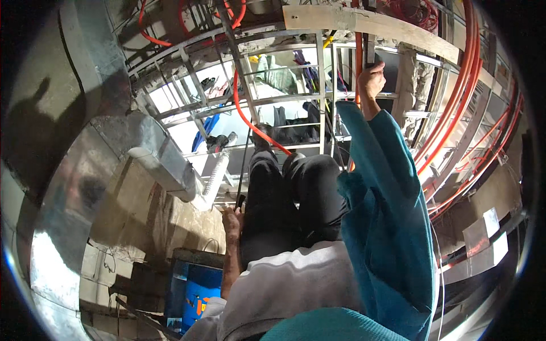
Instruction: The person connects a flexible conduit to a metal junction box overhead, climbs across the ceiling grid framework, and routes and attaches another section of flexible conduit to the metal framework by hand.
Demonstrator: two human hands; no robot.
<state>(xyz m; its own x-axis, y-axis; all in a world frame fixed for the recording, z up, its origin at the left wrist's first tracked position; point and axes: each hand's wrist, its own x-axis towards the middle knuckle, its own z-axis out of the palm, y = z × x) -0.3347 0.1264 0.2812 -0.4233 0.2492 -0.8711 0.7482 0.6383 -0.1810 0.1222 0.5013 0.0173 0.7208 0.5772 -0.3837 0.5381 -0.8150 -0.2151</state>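
My right hand [372, 81] is raised at the upper right, its fingers closed round the lower part of a dark upright metal strut [369, 48]. An orange conduit [358, 54] runs just left of that strut. Low at the left of my legs, my left hand [232, 220] is closed in a fist. A small black piece [242, 200] shows at its top, and a thin dark rod [245, 162] rises above it. What the fist holds is mostly hidden. A teal garment [387, 199] covers my right arm; my left forearm is bare.
A metal ladder-like frame [284, 100] spans the space ahead, with a light wooden board [369, 24] above. Orange conduits [463, 94] bend down the right. A silver duct [162, 150] with a white flexible hose [216, 173] lies left, and a blue box [196, 295] stands below.
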